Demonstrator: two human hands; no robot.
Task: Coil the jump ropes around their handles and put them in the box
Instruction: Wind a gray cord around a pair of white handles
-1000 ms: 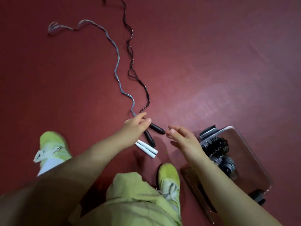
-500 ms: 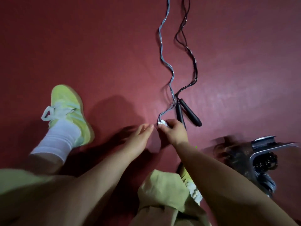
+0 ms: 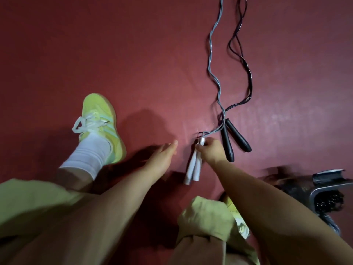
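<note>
Beside the right hand, which pinched the white handles by their top, lay the black handles and both ropes trailing away; the left hand hovered with relaxed fingers, the box sat far right, and red floor lay bare ahead

You've got a matt red floor with a faint sheen, smooth white plastic-looking handles, black handles gleaming slightly, a slick grey cord, a glossy black cord, and a clear shiny box
</note>
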